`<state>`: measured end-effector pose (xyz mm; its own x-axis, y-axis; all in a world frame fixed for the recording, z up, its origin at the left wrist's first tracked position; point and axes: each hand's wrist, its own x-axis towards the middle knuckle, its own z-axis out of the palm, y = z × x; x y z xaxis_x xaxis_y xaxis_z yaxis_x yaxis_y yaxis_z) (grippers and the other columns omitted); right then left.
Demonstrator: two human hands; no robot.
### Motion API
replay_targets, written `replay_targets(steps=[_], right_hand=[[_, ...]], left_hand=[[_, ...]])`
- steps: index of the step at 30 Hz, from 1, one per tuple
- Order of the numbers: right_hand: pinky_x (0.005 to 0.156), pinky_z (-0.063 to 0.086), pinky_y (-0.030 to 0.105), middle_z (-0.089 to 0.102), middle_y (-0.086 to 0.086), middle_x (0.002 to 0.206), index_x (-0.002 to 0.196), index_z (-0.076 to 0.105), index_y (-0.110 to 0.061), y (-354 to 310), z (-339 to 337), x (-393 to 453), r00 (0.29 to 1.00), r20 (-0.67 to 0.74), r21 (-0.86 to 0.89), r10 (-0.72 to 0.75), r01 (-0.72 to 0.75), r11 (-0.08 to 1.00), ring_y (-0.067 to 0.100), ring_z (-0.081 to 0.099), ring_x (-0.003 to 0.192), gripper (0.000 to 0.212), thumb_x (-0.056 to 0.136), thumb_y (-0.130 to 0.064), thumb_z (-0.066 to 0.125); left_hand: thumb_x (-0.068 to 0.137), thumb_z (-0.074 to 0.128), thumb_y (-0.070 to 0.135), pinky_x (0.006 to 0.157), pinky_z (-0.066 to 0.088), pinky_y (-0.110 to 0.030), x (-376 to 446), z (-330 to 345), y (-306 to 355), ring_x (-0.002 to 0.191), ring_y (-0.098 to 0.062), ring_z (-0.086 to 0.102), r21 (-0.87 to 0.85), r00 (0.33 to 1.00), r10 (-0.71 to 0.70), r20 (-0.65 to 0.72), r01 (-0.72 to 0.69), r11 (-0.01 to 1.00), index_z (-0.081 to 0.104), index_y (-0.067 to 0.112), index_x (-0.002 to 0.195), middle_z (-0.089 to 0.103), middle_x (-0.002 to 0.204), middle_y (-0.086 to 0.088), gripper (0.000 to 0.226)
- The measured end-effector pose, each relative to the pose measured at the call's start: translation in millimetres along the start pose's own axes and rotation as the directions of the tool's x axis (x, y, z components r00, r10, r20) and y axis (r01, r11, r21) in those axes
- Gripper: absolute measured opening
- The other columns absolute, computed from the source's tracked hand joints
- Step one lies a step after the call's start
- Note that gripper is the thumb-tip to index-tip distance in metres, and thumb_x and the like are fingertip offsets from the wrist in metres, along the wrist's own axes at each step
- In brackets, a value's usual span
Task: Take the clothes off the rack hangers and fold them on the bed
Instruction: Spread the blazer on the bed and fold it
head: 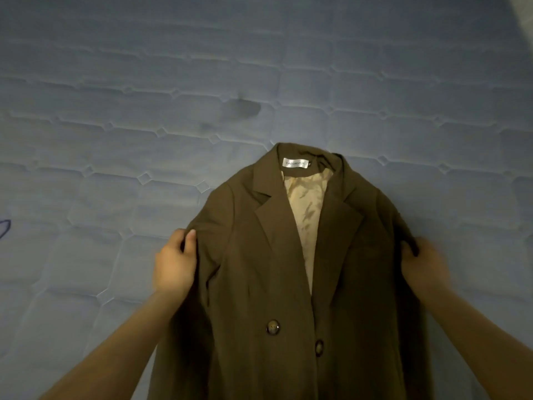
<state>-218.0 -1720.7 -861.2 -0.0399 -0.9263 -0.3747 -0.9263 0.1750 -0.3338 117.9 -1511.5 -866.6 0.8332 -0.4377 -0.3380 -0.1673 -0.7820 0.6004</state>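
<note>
Gripping a brown blazer [259, 269] at both shoulders over the quilted mattress [144, 96].

Lying front-up on the bed, collar pointing away, white neck label [295, 163] and pale lining [308, 215] showing between the lapels, two buttons [272, 327] below them. Pinching the shoulder edge to the left of the label with the left hand [174, 264], thumb curled over the cloth; clutching the opposite shoulder edge with the right hand [424, 264], fingers wrapped round a dark bunch of fabric, though blurred. Risking, probably, a crooked fold if pulling unevenly from either side of the label: bunching the sleeve under the body, creasing a lapel, or dragging the slippery lining out of line. Possibly hiding a sleeve already tucked beneath; cannot tell.
</note>
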Motion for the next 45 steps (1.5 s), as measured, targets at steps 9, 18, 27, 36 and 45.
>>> replay_targets(steps=[9,18,27,36,45], right_hand=[[0.070,0.046,0.043,0.055,0.022,0.090,0.109,0.050,0.000,-1,-56,49,0.991,-0.125,-0.031,0.047,-0.052,0.998,0.037,0.053,0.080,0.028,0.095,-0.024,0.048],[0.088,0.042,0.043,0.053,0.016,0.112,0.122,0.052,-0.006,-45,-21,45,0.900,-0.219,-0.117,-0.377,0.360,0.926,0.034,0.051,0.105,0.040,0.089,-0.028,0.058],[0.089,0.040,0.036,0.053,0.009,0.117,0.116,0.059,-0.016,-69,8,51,0.849,0.079,-0.365,-0.523,0.513,0.777,0.027,0.050,0.107,0.041,0.085,-0.043,0.061],[0.075,0.047,0.029,0.063,0.000,0.099,0.104,0.059,-0.017,-82,7,40,0.871,0.416,0.020,-0.261,0.278,0.960,0.022,0.061,0.094,0.033,0.087,-0.045,0.058],[0.088,0.049,0.034,0.062,0.005,0.106,0.122,0.057,-0.008,-65,21,27,0.787,0.615,0.077,0.054,-0.128,0.989,0.022,0.059,0.098,0.045,0.083,-0.027,0.069]], left_hand=[[0.094,0.051,0.038,0.091,0.041,-0.047,76,-73,36,0.109,-0.043,0.051,0.126,0.964,-0.009,-0.265,0.043,0.991,0.058,0.006,0.111,0.055,0.117,-0.026,0.036],[0.077,0.069,0.048,0.089,0.041,-0.040,30,14,73,0.105,-0.026,0.052,0.368,0.872,0.487,-0.055,-0.436,0.821,0.065,0.019,0.104,0.055,0.110,-0.006,0.039],[0.072,0.065,0.063,0.083,0.053,-0.041,-2,75,49,0.110,-0.026,0.053,0.442,0.976,0.029,0.217,-0.125,0.888,0.030,0.023,0.137,0.041,0.130,-0.005,0.085],[0.073,0.067,0.059,0.086,0.045,-0.042,-11,75,56,0.115,-0.033,0.047,0.406,0.983,-0.162,0.086,0.114,0.907,0.031,0.007,0.126,0.040,0.127,-0.015,0.082],[0.085,0.065,0.035,0.074,0.041,-0.026,-5,68,38,0.095,-0.027,0.060,0.047,0.884,-0.322,0.340,0.326,0.944,0.062,0.011,0.091,0.063,0.087,-0.005,0.025]])
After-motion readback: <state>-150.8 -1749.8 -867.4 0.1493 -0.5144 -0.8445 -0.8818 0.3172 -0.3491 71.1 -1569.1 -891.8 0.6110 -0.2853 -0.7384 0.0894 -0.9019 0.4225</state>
